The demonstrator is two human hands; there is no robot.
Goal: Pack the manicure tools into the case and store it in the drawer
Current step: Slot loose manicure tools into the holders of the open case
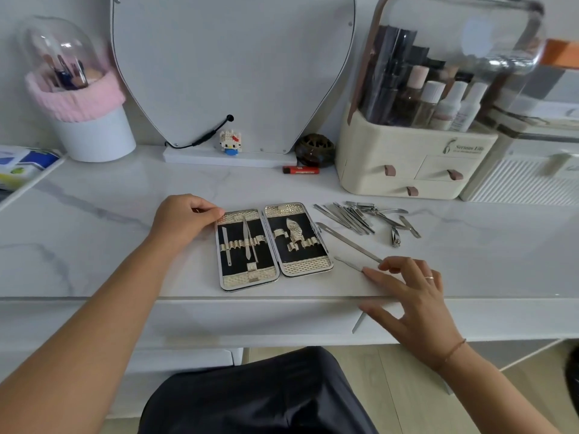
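Note:
The manicure case (pixel 272 245) lies open and flat on the marble table, black inside with cream loops. Its left half holds two thin metal tools; the right half's loops hold none. My left hand (pixel 183 219) rests at the case's top left corner, fingertips touching its edge. A heap of several loose metal tools (pixel 360 216) lies right of the case, with a small nail clipper (pixel 395 238) nearby. A long nail file (pixel 347 242) and a shorter thin tool (pixel 347 264) lie beside the case. My right hand (pixel 410 296) has spread fingers, one fingertip touching the shorter tool's end.
A cream cosmetics organiser (pixel 413 164) with small drawers stands at the back right. A red lighter (pixel 301 170), a dark round holder (pixel 314 149), a toy figure (pixel 230 142), a mirror (pixel 232 70) and a pink-trimmed brush holder (pixel 84 98) line the back. The table's front edge (pixel 250 298) runs just below the case.

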